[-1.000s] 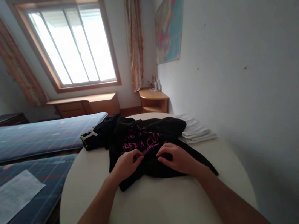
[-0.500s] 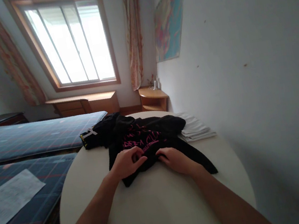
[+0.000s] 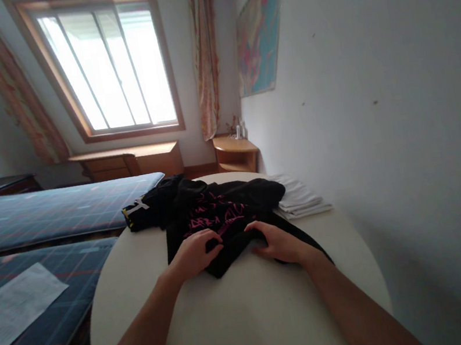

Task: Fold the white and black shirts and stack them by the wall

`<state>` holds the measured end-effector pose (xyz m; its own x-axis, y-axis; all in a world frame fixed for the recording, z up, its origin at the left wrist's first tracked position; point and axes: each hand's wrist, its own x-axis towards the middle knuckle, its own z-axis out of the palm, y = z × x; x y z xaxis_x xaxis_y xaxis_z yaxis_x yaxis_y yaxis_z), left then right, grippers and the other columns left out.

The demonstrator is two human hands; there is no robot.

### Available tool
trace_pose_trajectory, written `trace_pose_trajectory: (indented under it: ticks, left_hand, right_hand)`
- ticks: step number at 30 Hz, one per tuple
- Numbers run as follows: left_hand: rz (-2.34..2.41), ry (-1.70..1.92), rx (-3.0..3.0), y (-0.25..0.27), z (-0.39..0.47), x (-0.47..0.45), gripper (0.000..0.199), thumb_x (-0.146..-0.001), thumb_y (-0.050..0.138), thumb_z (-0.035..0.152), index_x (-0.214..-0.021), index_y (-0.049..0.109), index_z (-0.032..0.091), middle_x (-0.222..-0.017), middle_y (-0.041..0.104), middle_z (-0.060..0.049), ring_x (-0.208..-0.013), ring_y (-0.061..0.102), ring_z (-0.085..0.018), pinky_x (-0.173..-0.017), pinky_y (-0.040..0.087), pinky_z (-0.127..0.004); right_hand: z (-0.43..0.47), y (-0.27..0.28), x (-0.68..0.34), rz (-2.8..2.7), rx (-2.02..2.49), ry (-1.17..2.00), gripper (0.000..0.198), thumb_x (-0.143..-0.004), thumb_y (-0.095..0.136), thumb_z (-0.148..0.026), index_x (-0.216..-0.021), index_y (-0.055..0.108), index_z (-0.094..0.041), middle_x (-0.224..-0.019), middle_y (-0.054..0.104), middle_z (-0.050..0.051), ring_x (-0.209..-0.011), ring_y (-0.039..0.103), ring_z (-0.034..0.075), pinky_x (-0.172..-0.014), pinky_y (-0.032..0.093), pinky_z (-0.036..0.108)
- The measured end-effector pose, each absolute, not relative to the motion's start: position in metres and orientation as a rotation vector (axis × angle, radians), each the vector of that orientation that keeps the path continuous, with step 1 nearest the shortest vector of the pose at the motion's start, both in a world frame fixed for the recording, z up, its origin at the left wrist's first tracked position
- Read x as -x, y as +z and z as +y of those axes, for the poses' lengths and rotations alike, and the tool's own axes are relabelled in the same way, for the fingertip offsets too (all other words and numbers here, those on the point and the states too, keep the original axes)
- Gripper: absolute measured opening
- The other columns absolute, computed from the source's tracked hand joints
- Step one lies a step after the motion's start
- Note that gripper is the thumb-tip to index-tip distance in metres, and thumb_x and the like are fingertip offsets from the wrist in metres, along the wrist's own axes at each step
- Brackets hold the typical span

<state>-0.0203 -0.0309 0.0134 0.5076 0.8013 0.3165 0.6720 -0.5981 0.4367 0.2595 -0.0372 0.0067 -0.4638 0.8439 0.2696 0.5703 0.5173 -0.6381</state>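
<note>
A black top [image 3: 225,220] with pink lettering lies crumpled on a round white table [image 3: 247,323]. My left hand [image 3: 195,253] is closed over its near left part, fingers curled into the cloth and a front corner hanging below them. My right hand [image 3: 280,242] rests at the near edge of the top, thumb and fingers apart around the hem. A black sleeve or side flap runs out beneath my right wrist. Cloth hides some of the fingertips.
Folded white cloths [image 3: 301,199] lie at the table's right, near the wall. A dark bundle with yellow and white trim [image 3: 141,208] sits at the far left edge. Left of the table, a plaid mattress [image 3: 92,272] carries a white sheet of paper [image 3: 19,311].
The front left corner of the top has shifted right and inward. My right thumb and fingers have spread from a pinch, and that hand has moved slightly right.
</note>
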Motion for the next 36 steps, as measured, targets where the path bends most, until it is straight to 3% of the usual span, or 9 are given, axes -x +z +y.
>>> trace_pose_trajectory:
  ticks: [7, 13, 27, 36]
  left_hand:
    - [1.726, 1.388, -1.965, 0.018, -0.014, 0.037, 0.028, -0.09, 0.049, 0.046, -0.091, 0.063, 0.022, -0.087, 0.07, -0.003, -0.082, 0.065, -0.021, -0.077, 0.047, -0.03]
    - [1.905, 1.917, -1.398, 0.02, 0.001, 0.063, 0.028, -0.085, 0.05, 0.043, -0.089, 0.063, 0.018, -0.084, 0.067, -0.005, -0.084, 0.063, -0.022, -0.081, 0.048, -0.034]
    - [1.851, 2.046, -1.226, 0.017, 0.005, 0.068, 0.026, -0.083, 0.052, 0.04, -0.091, 0.062, 0.017, -0.078, 0.062, -0.002, -0.075, 0.061, -0.018, -0.076, 0.048, -0.031]
    - [1.804, 2.101, -1.099, 0.024, 0.002, 0.071, 0.022, -0.081, 0.045, 0.033, -0.084, 0.061, 0.018, -0.062, 0.053, 0.003, -0.058, 0.051, -0.015, -0.061, 0.043, -0.028]
  right_hand:
    - [-0.032, 0.007, -0.26, -2.155, 1.228, 0.553, 0.02, -0.092, 0.054, -0.026, -0.109, 0.063, -0.023, -0.103, 0.07, 0.004, -0.096, 0.066, 0.02, -0.09, 0.047, 0.033]
    - [-0.034, 0.01, -0.261, -2.149, 1.279, 0.54, 0.031, -0.096, 0.05, -0.041, -0.118, 0.063, -0.022, -0.096, 0.072, 0.005, -0.087, 0.067, 0.02, -0.082, 0.047, 0.031]
    - [-0.035, 0.017, -0.261, -2.187, 1.28, 0.413, 0.03, -0.099, 0.046, -0.04, -0.106, 0.069, -0.023, -0.093, 0.075, 0.005, -0.086, 0.07, 0.021, -0.078, 0.047, 0.029]
    - [-0.041, 0.026, -0.266, -2.196, 1.211, 0.456, 0.023, -0.089, 0.06, -0.036, -0.103, 0.072, -0.022, -0.096, 0.075, 0.003, -0.084, 0.068, 0.019, -0.078, 0.048, 0.029]
